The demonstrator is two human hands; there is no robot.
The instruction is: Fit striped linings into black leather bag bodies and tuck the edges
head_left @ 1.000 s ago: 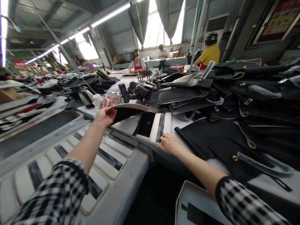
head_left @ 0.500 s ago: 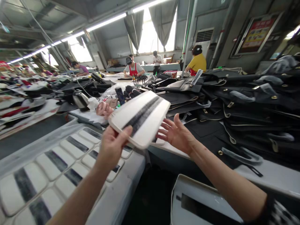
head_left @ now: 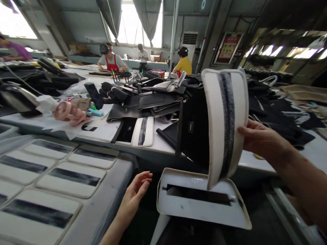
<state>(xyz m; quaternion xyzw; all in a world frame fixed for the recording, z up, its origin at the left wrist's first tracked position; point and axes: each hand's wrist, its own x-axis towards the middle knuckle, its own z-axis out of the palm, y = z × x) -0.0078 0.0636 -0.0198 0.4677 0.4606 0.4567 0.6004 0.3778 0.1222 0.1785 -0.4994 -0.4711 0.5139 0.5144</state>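
My right hand [head_left: 263, 141] grips a white padded panel with a dark stripe [head_left: 226, 126] by its right edge and holds it upright and curved. Right below the panel lies a white slotted board [head_left: 201, 204]. My left hand [head_left: 134, 197] hangs low beside the grey table edge, fingers apart, holding nothing. Several more striped white panels [head_left: 71, 177] lie in rows on the grey surface at left. One striped panel [head_left: 143, 132] rests on the white bench beside a black piece.
Black leather pieces and bags [head_left: 155, 98] pile up across the white bench [head_left: 102, 131]. A pink handheld fan [head_left: 68, 112] lies at left. Three people work at a far table: a red apron [head_left: 111, 63], a yellow shirt [head_left: 184, 64], a white shirt [head_left: 143, 56].
The striped panel passed from my left hand to my right and swung right, over the slotted board. My left hand let go and dropped low. The view turned right.
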